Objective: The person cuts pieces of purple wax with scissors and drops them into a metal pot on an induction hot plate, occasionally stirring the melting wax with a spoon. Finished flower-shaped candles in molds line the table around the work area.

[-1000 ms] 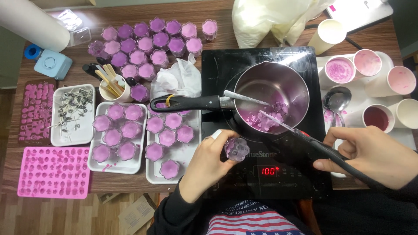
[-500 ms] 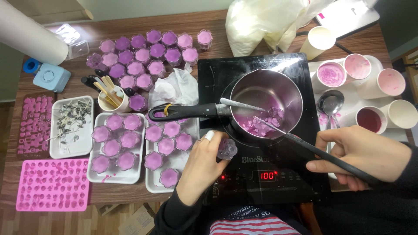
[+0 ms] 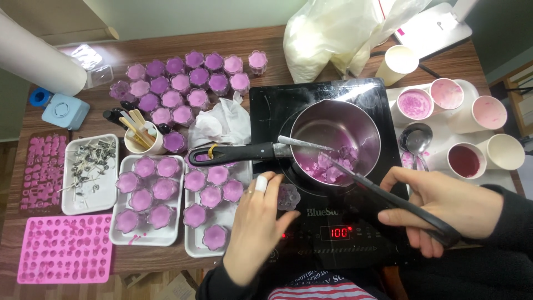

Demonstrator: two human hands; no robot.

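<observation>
Scissors [image 3: 388,194] clenched in right hand [image 3: 438,208]; left hand [image 3: 255,222] grasping clear cup [image 3: 287,195]; white bag [image 3: 333,33] behind cooktop [image 3: 333,233].

A small clear faceted glass cup [image 3: 288,195] is held upright at the fingertips, over the black induction cooktop [image 3: 333,166], at 7 o'clock from the steel saucepan [image 3: 336,141]. Black-handled scissors [image 3: 383,197] are gripped by their loops, the blades angled toward 10 o'clock and dipped into the pan. Purple wax chunks [image 3: 333,166] are seen piled at the pan's bottom, around the blade tips.
</observation>
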